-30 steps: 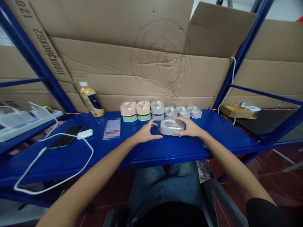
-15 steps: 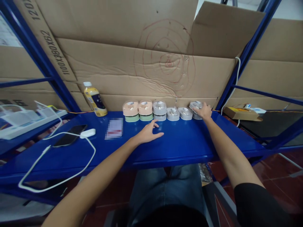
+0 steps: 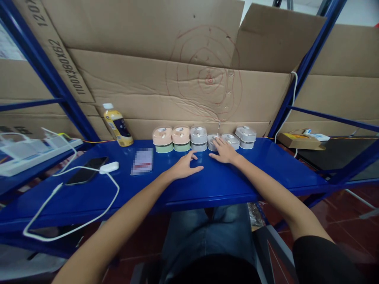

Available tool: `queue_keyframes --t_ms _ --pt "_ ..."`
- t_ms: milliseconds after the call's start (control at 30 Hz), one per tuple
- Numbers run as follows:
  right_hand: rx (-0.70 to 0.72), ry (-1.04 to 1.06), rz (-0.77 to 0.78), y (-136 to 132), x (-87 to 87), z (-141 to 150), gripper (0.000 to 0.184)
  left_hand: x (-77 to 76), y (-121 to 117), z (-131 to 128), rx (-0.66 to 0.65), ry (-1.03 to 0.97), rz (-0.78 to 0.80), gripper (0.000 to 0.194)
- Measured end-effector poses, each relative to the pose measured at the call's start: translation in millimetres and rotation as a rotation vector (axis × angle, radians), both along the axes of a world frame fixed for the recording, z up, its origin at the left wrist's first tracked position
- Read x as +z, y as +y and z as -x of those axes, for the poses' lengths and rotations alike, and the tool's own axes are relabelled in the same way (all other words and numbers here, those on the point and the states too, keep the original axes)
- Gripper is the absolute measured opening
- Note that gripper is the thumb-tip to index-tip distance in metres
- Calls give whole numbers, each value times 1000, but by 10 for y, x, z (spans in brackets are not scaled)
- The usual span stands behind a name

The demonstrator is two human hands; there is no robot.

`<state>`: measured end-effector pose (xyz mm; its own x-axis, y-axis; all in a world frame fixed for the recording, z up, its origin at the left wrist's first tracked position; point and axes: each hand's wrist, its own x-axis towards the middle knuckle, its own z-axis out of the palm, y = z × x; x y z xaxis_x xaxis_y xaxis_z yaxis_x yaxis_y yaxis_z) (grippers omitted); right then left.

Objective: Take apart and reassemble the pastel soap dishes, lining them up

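Observation:
A row of small lidded cases lines the back of the blue shelf (image 3: 225, 185): two peach-over-green stacks (image 3: 162, 139), a grey stack (image 3: 198, 138), two single grey cases (image 3: 231, 140) and a two-high grey stack (image 3: 245, 137) at the right end. My right hand (image 3: 222, 151) lies with fingers spread, its fingertips touching the single grey case (image 3: 211, 141) in the row. My left hand (image 3: 184, 167) rests flat on the shelf in front of the stacks, fingers apart, holding nothing.
A yellow bottle (image 3: 117, 124) stands at the back left. A small card (image 3: 142, 160), a black phone (image 3: 85, 174) and a white charger with cable (image 3: 109, 167) lie on the left. Cardboard sheets (image 3: 166, 86) wall the back. A flat box (image 3: 297, 139) sits on the right-hand shelf.
My right hand carried a grey case from the shelf's middle to the right end, left it stacked there, then drew back left to the single grey cases. My left hand stayed put.

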<state>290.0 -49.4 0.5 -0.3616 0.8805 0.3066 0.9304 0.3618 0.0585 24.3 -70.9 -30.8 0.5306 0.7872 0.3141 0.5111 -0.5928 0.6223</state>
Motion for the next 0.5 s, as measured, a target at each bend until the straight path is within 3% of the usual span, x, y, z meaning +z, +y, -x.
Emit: queue_keyframes --t_ms 133,233,333,400,500 --pt "46 133 -77 -342 -86 -34 73 -4 6 -10 0 4 -2 84" --pt "-30 363 -159 -479 -118 -110 78 -4 7 -12 1 -3 -5 91" --pt "-124 450 -24 -456 -109 -103 93 8 -7 -10 -24 -48 -8 107" --pt "-5 430 112 -414 -61 -65 96 25 -20 -8 -57 -86 -7 117" --pt "377 476 220 -389 55 -34 99 60 -39 -2 -88 -135 -4 128"
